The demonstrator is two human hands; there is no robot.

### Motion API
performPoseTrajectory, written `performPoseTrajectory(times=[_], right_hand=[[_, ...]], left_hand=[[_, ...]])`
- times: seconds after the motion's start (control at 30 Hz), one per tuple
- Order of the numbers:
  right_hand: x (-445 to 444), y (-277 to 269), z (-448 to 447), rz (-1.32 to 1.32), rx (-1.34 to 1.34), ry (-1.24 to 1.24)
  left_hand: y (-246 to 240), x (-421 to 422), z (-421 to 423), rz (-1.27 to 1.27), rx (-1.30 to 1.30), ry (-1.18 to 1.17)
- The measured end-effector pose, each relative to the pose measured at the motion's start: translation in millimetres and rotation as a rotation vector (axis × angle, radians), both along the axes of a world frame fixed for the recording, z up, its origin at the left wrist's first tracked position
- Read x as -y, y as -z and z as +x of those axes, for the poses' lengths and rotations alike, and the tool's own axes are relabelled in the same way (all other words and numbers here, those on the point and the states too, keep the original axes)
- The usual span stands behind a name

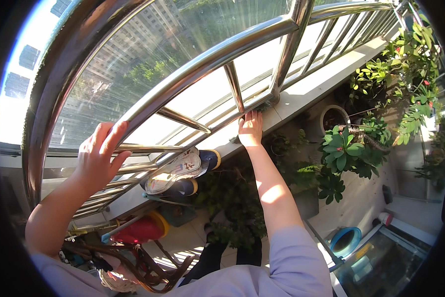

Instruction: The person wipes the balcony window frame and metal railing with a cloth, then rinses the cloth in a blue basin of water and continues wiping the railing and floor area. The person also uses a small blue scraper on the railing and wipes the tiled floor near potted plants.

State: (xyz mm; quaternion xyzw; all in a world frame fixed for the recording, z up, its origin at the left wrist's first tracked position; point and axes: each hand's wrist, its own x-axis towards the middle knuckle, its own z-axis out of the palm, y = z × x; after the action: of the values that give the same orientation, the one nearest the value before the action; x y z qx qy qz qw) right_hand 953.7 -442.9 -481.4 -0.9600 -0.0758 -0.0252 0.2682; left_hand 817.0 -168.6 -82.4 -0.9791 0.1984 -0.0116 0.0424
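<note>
My left hand [101,152] grips the curved upper rail [192,61] of a shiny metal window railing, its thumb held apart below. Further right, my right hand [250,130] reaches down to the pale tiled sill [311,91], fingers together at the bottom rail [222,126]. Some dark, crumpled material [267,103] shows beside those fingertips; whether the hand holds it is hidden. Between the two hands, a pair of dark blue shoes [210,159] with yellowish soles sits on the sill. Light patterned insoles [181,167] lie over them.
Potted plants crowd below the sill, one a leafy plant with small red flowers [343,146]. A round pot [333,118] stands behind. Lower left are a red container [142,228] and a brown curved-frame chair [152,269]. A blue ring-shaped basin [345,241] sits near a glass-topped tank [378,265].
</note>
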Motion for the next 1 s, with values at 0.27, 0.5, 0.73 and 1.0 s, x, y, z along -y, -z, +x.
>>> performPoseTrajectory(times=[0.27, 0.5, 0.73, 1.0], right_hand=[[-24.6, -1.0, 98.6, -0.04, 0.168, 0.365], [-24.4, -12.8, 96.3, -0.016, 0.155, 0.294], [-16.1, 31.6, 57.8, 0.127, 0.238, 0.021], [-7.9, -3.3, 60.4, 0.149, 0.066, 0.034]], left_hand=[[2.7, -2.7, -2.8, 0.047, 0.077, 0.067], [5.0, -1.5, -0.7, 0.021, 0.129, 0.083], [7.4, -0.8, -0.1, 0.029, 0.139, 0.106], [7.6, -3.6, -1.1, 0.026, 0.095, 0.065]])
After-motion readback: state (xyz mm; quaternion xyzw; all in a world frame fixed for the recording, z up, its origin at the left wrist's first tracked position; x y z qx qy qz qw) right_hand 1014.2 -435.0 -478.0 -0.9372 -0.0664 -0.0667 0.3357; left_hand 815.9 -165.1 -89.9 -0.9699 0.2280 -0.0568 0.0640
